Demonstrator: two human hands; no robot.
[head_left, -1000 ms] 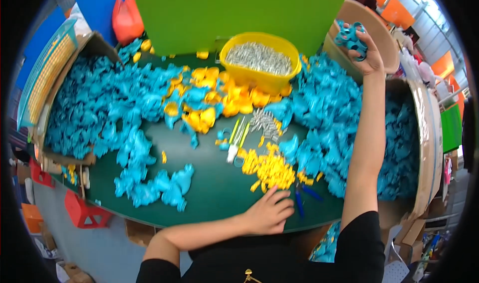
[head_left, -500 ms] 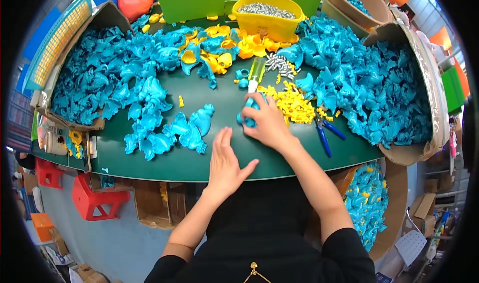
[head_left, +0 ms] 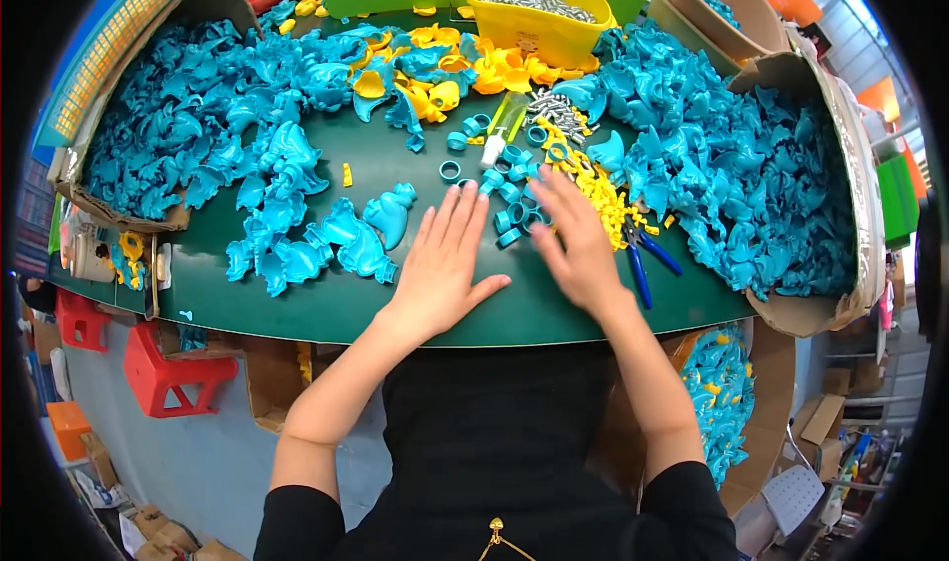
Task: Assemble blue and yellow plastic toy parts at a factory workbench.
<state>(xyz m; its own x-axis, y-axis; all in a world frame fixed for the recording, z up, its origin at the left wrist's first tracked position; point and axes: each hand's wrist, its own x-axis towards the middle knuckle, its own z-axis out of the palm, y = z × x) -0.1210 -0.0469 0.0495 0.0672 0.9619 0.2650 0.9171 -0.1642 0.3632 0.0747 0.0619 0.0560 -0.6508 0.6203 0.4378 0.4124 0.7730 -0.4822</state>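
Observation:
Several small teal plastic rings (head_left: 517, 193) lie scattered on the green table, between and beyond my hands. My left hand (head_left: 442, 264) is open, palm down, fingers stretched toward a couple of these rings and holding nothing. Over the right edge of the rings, my right hand (head_left: 585, 255) is open with its fingers apart; its fingertips hide part of what lies beneath. Beyond the rings is a clear yellow-green bottle (head_left: 508, 116) with a white tip. Small yellow plastic pieces (head_left: 603, 197) are heaped beside my right fingers, with silver metal pins (head_left: 561, 116) behind them.
Blue-handled pliers (head_left: 643, 274) lie right of my right hand. Curved teal shells (head_left: 354, 245) lie to the left. Larger teal heaps spill from cardboard boxes (head_left: 835, 156) at both sides. A yellow tub (head_left: 539, 35) of metal pins stands at the back, by yellow shells (head_left: 430, 96).
My right hand has let go of the teal rings and moved right, leaving them spread on the table. My left hand has moved forward, its fingers now stretched toward the rings.

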